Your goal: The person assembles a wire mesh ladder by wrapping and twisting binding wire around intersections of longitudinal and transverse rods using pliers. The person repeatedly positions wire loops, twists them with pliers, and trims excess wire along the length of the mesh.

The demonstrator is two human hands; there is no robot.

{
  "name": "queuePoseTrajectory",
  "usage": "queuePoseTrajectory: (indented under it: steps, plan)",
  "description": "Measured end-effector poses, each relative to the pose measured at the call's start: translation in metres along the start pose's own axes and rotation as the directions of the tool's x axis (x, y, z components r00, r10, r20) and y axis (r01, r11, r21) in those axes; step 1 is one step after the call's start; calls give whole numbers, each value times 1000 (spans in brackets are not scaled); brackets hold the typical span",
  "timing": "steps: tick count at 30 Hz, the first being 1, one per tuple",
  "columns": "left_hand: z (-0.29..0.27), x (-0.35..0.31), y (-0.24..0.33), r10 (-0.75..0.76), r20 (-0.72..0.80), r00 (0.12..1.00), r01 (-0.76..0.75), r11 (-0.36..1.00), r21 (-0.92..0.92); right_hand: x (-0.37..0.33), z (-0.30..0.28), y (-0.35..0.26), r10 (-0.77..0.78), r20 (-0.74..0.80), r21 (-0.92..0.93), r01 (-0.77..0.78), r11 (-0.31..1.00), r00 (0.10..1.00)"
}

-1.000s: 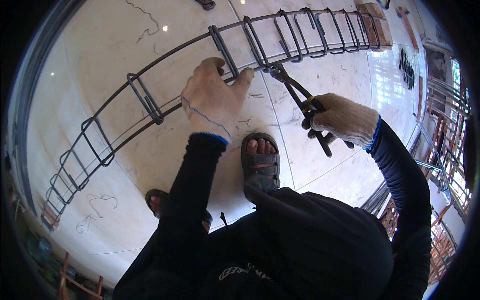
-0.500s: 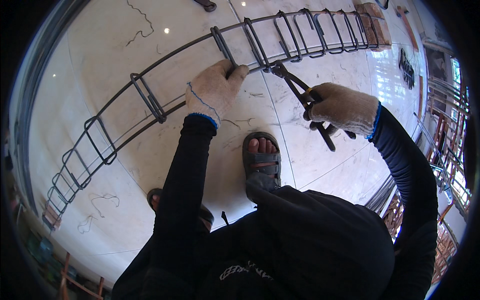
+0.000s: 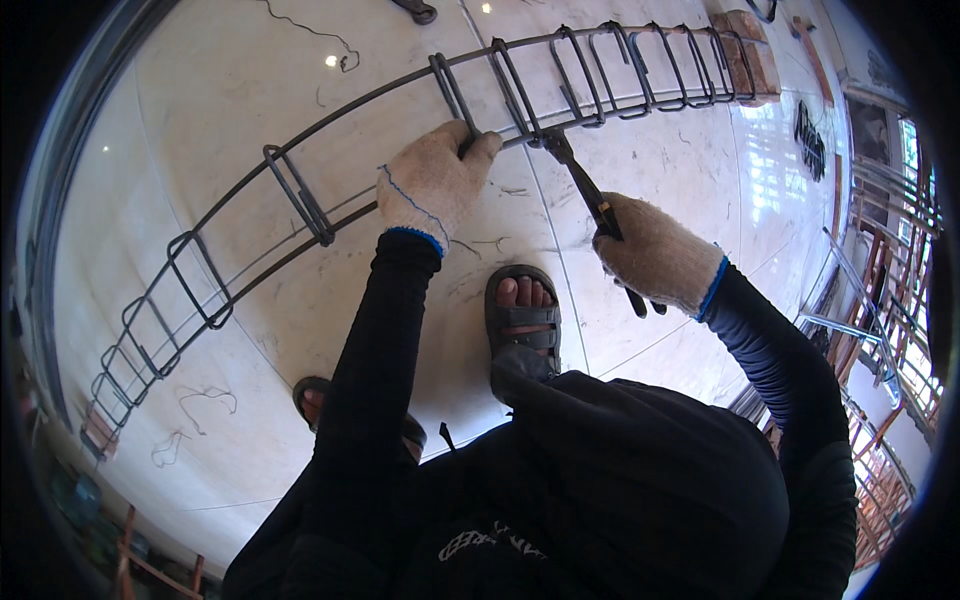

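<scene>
A long, narrow rebar cage point(image 3: 353, 218) with rectangular stirrups stretches across in front of me. My left hand point(image 3: 435, 190), in a beige knitted glove, is closed around the cage's near bar beside a stirrup point(image 3: 455, 90). In my right hand point(image 3: 660, 255), gloved alike, is a pair of dark pincers point(image 3: 583, 180), their handles close together. The pincer jaws meet the near bar at the foot of the stirrup point(image 3: 513, 90) just right of my left hand. Whatever wire sits in the jaws is too small to make out.
A brick point(image 3: 752, 60) supports the cage's right end, another block point(image 3: 98, 430) its left. Loose wire lies on the pale tiles point(image 3: 640, 330). A bundle of dark wires point(image 3: 810, 140) lies at right, near stacked bars and racks. My sandalled foot point(image 3: 525, 315) stands close to the cage.
My right hand has swung left and slightly down, and the pincer handles have closed together. The jaws stay at the same stirrup. A loose wire beyond the cage has shifted right.
</scene>
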State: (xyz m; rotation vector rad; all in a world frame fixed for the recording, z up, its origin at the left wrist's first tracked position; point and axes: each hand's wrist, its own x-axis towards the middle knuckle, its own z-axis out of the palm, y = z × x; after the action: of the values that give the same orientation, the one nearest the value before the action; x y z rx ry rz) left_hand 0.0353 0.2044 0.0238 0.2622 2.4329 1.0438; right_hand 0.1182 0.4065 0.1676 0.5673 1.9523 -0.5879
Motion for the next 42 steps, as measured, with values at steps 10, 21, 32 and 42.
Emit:
queuePoseTrajectory:
  steps: [10, 21, 32, 42]
  plan:
    - [-9, -3, 8, -30, 31, 999, 30, 999, 12, 16, 27, 25, -153, -262, 75, 178, 981, 953]
    - [-9, -7, 12, 6, -24, 1000, -5, 999, 54, 39, 57, 56, -128, -200, 544, 219, 810, 971]
    - [6, -7, 4, 128, -181, 975, -102, 984, 144, 33, 33, 59, -154, -30, 568, 144, 810, 988]
    - [14, -9, 0, 208, -266, 941, -145, 960, 240, 84, -8, 107, -434, 5, -110, 432, 895, 901]
